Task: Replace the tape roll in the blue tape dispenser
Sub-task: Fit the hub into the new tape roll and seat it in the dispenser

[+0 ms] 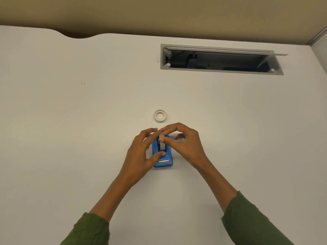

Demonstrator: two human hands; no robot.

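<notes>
The blue tape dispenser sits on the white desk, its metal cutter facing me. A white tape roll stands upright in its slot. My left hand grips the dispenser, thumb on its top near the cutter and fingers along its left side and far end. My right hand pinches the top of the roll between thumb and forefinger. A second, thin white tape roll lies flat on the desk just beyond the hands.
An open cable hatch with a raised lid is set into the desk at the far right. The desk's back edge has a curved cut-out at the far left. A partition wall stands behind.
</notes>
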